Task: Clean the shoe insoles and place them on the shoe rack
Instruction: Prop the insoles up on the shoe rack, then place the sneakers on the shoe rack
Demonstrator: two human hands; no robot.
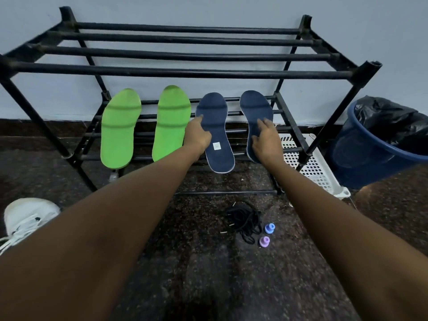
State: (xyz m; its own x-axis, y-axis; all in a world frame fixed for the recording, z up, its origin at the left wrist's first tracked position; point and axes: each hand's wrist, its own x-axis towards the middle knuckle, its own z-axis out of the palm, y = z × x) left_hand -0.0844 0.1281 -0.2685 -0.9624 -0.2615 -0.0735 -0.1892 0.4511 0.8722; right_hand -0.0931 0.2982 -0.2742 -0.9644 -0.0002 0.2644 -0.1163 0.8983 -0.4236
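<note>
Two green insoles (pixel 120 126) (pixel 172 121) and two navy insoles lie side by side on the lower shelf of the black shoe rack (pixel 185 72). My left hand (pixel 196 136) rests on the left edge of the left navy insole (pixel 216 126), fingers lying along it. The right navy insole (pixel 254 107) has my right hand (pixel 265 140) over its lower half, fingers spread on its surface. I cannot tell whether either thumb curls under an insole's edge.
A white perforated basket (pixel 312 165) lies on the floor under the rack's right end, beside a blue bin (pixel 370 154) lined with a black bag. Black laces (pixel 245 221) and two small plastic pieces (pixel 266 235) lie on the dark floor. A white shoe (pixel 25 216) sits at left.
</note>
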